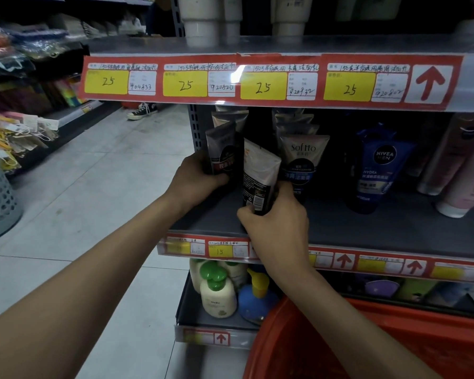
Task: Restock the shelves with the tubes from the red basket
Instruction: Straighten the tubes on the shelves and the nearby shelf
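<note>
Centrally, the right hand [275, 214] gripped the lower end of a white-and-black tube [260, 173], held tilted over the grey shelf [367, 222]. Just left of it, the left hand [197, 173] clasped a dark tube [222, 151] standing upright. The red basket [394, 337] sat below, at the right.

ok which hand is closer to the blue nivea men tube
Right. The right hand grips a black-and-white tube two rows left of the Nivea Men tube; the left hand holds a dark tube farther left.
</note>
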A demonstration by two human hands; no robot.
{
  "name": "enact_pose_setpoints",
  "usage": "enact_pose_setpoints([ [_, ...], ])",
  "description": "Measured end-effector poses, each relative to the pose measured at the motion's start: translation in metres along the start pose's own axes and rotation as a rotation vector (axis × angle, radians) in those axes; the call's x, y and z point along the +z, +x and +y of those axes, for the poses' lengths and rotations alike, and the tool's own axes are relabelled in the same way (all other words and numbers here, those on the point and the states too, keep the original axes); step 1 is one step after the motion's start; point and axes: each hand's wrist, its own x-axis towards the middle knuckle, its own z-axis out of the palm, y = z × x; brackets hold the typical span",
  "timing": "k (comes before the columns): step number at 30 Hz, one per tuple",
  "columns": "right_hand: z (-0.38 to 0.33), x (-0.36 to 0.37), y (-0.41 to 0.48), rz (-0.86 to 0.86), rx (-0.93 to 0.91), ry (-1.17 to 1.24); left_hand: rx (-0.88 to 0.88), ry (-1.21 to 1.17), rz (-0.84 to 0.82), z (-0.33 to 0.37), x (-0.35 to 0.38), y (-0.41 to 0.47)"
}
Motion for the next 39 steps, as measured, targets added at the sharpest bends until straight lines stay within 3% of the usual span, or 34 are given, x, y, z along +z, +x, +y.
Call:
enact_pose_setpoints([
  [7, -0.003, 0.001, -0.002, 0.001, 0.015, 0.000, -0.015, -0.070, -0.054, -0.004, -0.005, -0.003],
  [14, -0.003, 0.002, -0.002, 0.022, 0.012, -0.002, -0.009, 0.003, 0.025, -0.017, -0.004, -0.004],
  [24, 0.000, 0.002, -0.002, 0.021, 0.006, 0.009, 0.008, -0.068, -0.055, -0.023, -0.010, 0.002],
  [29, 0.002, 0.001, -0.002, 0.019, 0.003, 0.010, -0.033, 0.082, -0.003, -0.028, -0.006, 0.007],
  [39, 0.002, 0.003, -0.002, 0.018, 0.008, 0.025, -0.016, 0.107, 0.032, -0.023, 0.003, 0.015],
])
